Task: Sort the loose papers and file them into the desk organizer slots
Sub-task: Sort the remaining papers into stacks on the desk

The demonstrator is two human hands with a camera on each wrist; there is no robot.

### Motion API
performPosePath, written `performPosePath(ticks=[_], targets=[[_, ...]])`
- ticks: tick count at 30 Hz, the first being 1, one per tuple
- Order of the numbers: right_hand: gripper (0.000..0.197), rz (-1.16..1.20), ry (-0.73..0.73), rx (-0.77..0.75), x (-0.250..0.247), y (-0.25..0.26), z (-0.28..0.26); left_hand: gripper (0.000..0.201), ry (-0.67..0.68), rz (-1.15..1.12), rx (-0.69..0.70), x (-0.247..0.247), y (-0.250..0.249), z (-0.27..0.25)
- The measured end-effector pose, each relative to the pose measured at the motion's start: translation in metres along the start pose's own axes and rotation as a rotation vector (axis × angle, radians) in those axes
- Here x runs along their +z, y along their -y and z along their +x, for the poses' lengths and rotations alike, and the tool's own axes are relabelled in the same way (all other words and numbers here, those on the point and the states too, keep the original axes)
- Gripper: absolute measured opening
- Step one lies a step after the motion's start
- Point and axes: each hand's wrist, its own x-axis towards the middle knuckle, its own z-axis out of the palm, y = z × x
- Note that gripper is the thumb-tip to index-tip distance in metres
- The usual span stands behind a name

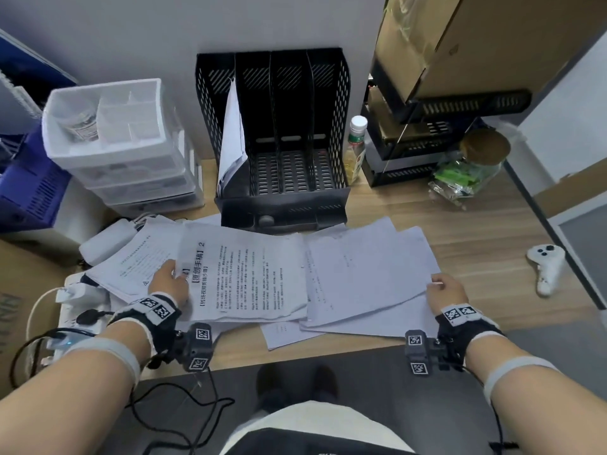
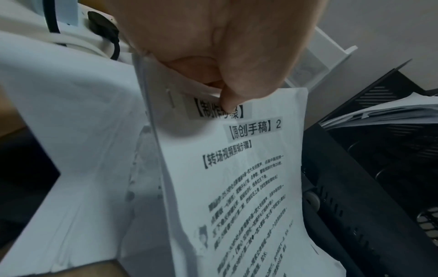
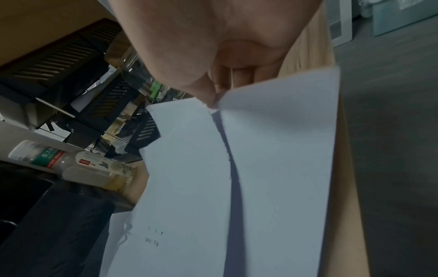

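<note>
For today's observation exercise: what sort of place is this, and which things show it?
Probably an office desk. A black mesh file organizer stands on the wooden desk, printed papers lie spread before it, and a white drawer unit sits alongside.

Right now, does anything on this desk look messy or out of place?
Yes. Loose papers lie fanned and overlapping at odd angles across the desk, some overhanging its front edge. The sheets in the organizer's leftmost slot lean and sag.

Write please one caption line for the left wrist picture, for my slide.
Left hand pinches the top edge of a printed sheet beside the black desk organizer.
</note>
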Motion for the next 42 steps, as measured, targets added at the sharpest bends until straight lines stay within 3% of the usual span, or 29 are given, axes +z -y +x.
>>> performPosePath(ticks=[2, 4, 5, 7, 12, 22, 24, 26, 29, 32, 36, 38, 40, 42], targets=[[0.035, -0.014, 0.104, 0.035, 0.004, 0.004, -0.003, 0.024, -0.008, 0.007, -0.019, 0.002, 0.001, 0.001], [0.056, -0.128, 0.223, 0.094, 0.008, 0.004, -0.004, 0.024, -0.022, 0.007, -0.058, 0.004, -0.001, 0.001], [0.056, -0.155, 0.240, 0.110, 0.009, 0.003, -0.006, 0.026, -0.027, 0.001, -0.081, 0.005, -0.001, 0.000], [0.027, -0.159, 0.187, 0.070, 0.011, -0.004, -0.007, 0.029, -0.026, -0.006, -0.112, 0.006, -0.001, 0.000], [0.017, -0.147, 0.097, 0.020, 0.001, -0.013, -0.008, 0.032, -0.017, -0.013, -0.126, 0.003, 0.002, 0.001], [0.036, 0.032, 0.125, -0.003, -0.013, -0.025, -0.034, 0.032, -0.013, -0.075, -0.059, 0.002, 0.005, 0.000], [0.029, 0.016, 0.153, 0.019, -0.009, -0.026, -0.034, 0.033, -0.033, -0.096, -0.059, 0.003, 0.004, 0.000], [0.021, -0.006, 0.172, 0.062, -0.006, -0.023, -0.035, 0.034, -0.077, -0.106, -0.053, 0.003, 0.002, -0.003], [0.037, -0.117, 0.201, 0.137, -0.004, -0.021, -0.034, 0.034, -0.172, -0.143, -0.064, -0.003, 0.001, -0.006], [0.031, -0.185, 0.140, 0.098, -0.005, -0.017, -0.036, 0.034, -0.280, -0.149, -0.136, -0.013, -0.003, -0.008], [0.028, -0.017, 0.048, 0.010, -0.012, -0.013, -0.037, 0.053, -0.527, -0.029, -0.209, -0.012, -0.015, -0.011], [0.031, 0.083, 0.042, 0.010, -0.018, -0.013, -0.038, 0.044, -0.387, -0.068, -0.109, -0.001, -0.025, -0.015], [0.030, 0.163, 0.068, 0.025, -0.022, -0.011, -0.040, 0.027, -0.036, -0.201, 0.055, 0.017, -0.040, -0.020], [0.029, 0.260, 0.151, 0.044, -0.023, -0.009, -0.044, 0.035, 0.377, -0.327, 0.126, 0.035, -0.060, -0.038]])
